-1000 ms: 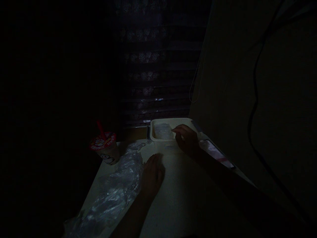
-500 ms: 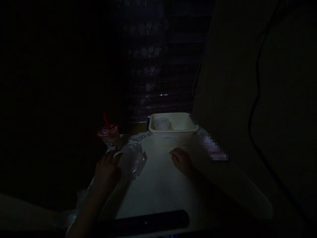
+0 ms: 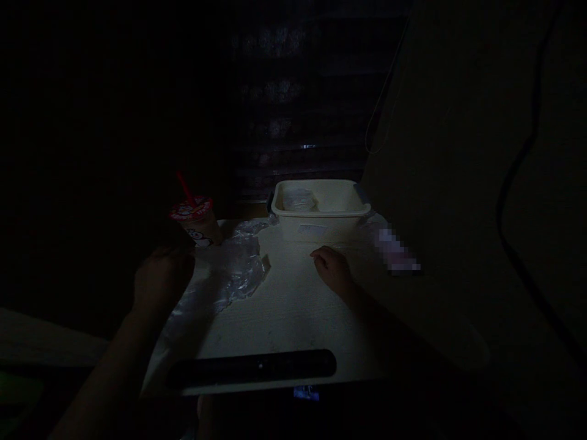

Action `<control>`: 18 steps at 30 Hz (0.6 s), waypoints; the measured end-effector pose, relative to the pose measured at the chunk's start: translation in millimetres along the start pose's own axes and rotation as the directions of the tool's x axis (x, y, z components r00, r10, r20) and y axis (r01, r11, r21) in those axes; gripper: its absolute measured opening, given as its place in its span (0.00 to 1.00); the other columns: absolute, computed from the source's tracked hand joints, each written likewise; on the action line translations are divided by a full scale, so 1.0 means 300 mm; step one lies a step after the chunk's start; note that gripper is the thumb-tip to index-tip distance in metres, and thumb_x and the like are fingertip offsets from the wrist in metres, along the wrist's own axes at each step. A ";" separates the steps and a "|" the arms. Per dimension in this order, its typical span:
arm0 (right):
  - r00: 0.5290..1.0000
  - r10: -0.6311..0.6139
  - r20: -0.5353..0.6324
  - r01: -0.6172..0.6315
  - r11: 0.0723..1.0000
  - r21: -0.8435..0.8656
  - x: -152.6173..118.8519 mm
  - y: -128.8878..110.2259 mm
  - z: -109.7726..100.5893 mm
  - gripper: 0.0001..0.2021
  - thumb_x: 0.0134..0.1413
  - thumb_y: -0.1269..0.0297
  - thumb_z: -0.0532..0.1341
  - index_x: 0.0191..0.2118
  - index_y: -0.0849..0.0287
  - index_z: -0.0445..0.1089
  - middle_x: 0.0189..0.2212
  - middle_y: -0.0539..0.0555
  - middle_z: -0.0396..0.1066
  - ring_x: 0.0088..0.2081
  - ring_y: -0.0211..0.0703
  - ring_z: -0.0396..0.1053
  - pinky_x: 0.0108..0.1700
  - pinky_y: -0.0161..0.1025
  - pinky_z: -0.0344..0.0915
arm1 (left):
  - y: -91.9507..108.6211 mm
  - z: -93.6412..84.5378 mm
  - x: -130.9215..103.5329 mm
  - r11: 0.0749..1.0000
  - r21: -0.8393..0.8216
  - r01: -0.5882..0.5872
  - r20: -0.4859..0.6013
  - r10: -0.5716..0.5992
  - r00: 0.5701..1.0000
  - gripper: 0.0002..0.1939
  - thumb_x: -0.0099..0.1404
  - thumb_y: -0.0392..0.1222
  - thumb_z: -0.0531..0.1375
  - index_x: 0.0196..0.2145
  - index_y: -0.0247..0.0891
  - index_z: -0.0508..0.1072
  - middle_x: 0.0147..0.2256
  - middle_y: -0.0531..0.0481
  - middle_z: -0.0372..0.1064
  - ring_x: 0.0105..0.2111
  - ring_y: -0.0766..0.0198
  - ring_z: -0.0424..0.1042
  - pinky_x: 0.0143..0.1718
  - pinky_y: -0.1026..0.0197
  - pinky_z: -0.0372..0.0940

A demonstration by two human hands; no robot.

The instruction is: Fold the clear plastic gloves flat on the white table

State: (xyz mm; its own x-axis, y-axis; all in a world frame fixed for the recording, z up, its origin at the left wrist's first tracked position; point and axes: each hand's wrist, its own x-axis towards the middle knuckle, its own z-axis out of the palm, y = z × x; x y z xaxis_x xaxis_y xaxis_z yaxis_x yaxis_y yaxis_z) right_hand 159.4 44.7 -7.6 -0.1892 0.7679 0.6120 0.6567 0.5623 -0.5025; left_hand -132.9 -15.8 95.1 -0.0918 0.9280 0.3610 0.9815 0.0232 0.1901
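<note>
The scene is very dark. My left hand is over the table's left edge, just in front of a drink cup with a red lid and straw. Its fingers are lost in shadow. Beside it, crinkled clear plastic wrap lies spread over the left part of the white table; whether the hand touches it I cannot tell. My right hand rests at the middle of the table with curled fingers, thumb near the index finger. Anything between those fingers is too dark to make out.
A cream plastic bin stands at the table's back, with stacked clear packets inside on the left. Right of it lies a blurred-out packet. A long black slot or bar runs along the front edge. A dark cable hangs at right.
My left hand has moved left, off the plastic wrap, which now lies flatter and reaches nearer the front left. My right hand stays nearly in place. The view has tilted down.
</note>
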 end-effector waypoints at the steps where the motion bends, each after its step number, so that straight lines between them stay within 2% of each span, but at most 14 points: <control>1: 1.000 0.005 -0.004 -0.005 1.000 0.013 0.000 0.002 0.001 0.10 0.43 0.75 0.49 0.27 0.59 0.67 0.25 0.53 0.67 0.28 0.38 0.65 0.32 0.33 0.61 | 0.006 -0.019 0.007 0.999 0.034 0.015 -0.018 -0.015 1.000 0.10 0.53 0.39 0.47 0.27 0.38 0.67 0.33 0.43 0.65 0.40 0.48 0.63 0.33 0.53 0.58; 3: 1.000 0.015 -0.010 -0.015 0.999 0.035 0.000 0.005 0.002 0.10 0.43 0.75 0.50 0.27 0.59 0.67 0.25 0.53 0.67 0.29 0.38 0.65 0.32 0.33 0.61 | 0.017 -0.053 0.019 0.988 0.145 0.047 -0.071 -0.037 0.997 0.11 0.54 0.41 0.46 0.27 0.39 0.67 0.31 0.44 0.64 0.37 0.50 0.65 0.29 0.55 0.57; 6: 0.999 0.029 -0.016 -0.028 0.998 0.063 0.000 0.006 0.003 0.10 0.42 0.75 0.50 0.27 0.59 0.67 0.25 0.53 0.67 0.29 0.38 0.65 0.32 0.34 0.61 | 0.037 -0.091 0.025 0.986 0.157 0.063 -0.192 -0.032 0.981 0.14 0.53 0.46 0.45 0.28 0.39 0.67 0.30 0.44 0.64 0.33 0.52 0.66 0.25 0.57 0.56; 8: 0.999 0.041 -0.023 -0.039 0.996 0.081 0.001 0.006 0.003 0.10 0.42 0.75 0.50 0.26 0.59 0.66 0.25 0.53 0.67 0.28 0.39 0.65 0.32 0.34 0.61 | 0.058 -0.106 0.017 0.996 0.067 0.065 -0.243 -0.047 0.969 0.14 0.53 0.48 0.45 0.27 0.39 0.66 0.28 0.46 0.65 0.31 0.54 0.67 0.24 0.59 0.56; 10: 0.998 0.053 -0.033 -0.049 0.994 0.097 0.001 0.008 0.004 0.10 0.42 0.75 0.49 0.26 0.59 0.66 0.25 0.53 0.67 0.29 0.39 0.65 0.32 0.34 0.60 | 0.090 -0.113 0.002 0.993 -0.093 0.071 -0.250 -0.092 0.964 0.14 0.53 0.49 0.46 0.28 0.40 0.65 0.27 0.48 0.65 0.29 0.57 0.67 0.24 0.60 0.57; 13: 0.996 0.089 -0.020 -0.085 0.985 0.148 -0.003 0.007 -0.001 0.10 0.42 0.74 0.50 0.29 0.59 0.66 0.25 0.53 0.67 0.28 0.38 0.64 0.32 0.34 0.61 | 0.153 -0.111 -0.023 0.943 -0.306 0.133 -0.167 -0.191 0.967 0.13 0.52 0.50 0.49 0.26 0.40 0.65 0.23 0.52 0.65 0.25 0.61 0.66 0.21 0.63 0.57; 15: 0.994 0.105 0.012 -0.105 0.972 0.212 -0.009 -0.004 -0.013 0.12 0.42 0.73 0.51 0.35 0.59 0.65 0.27 0.52 0.66 0.28 0.37 0.64 0.31 0.34 0.61 | 0.197 -0.103 -0.034 0.900 -0.400 0.172 -0.089 -0.224 0.970 0.12 0.50 0.49 0.51 0.23 0.38 0.66 0.21 0.52 0.65 0.23 0.63 0.65 0.20 0.65 0.57; 18: 0.996 0.077 0.044 -0.086 0.949 0.303 -0.018 -0.046 -0.046 0.22 0.40 0.70 0.55 0.47 0.57 0.57 0.37 0.54 0.65 0.36 0.39 0.63 0.34 0.35 0.61 | 0.238 -0.079 -0.040 0.820 -0.537 0.196 0.055 -0.198 0.979 0.12 0.49 0.48 0.52 0.21 0.36 0.68 0.19 0.52 0.66 0.22 0.63 0.65 0.20 0.65 0.58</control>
State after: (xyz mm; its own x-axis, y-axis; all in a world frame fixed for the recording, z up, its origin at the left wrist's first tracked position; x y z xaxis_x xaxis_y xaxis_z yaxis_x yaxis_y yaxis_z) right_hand 161.4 28.7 4.4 -0.1705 0.8215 0.5441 0.4184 0.5603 -0.7148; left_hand -65.6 -34.1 126.0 -0.2752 0.9240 0.2653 0.6968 0.0016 0.7172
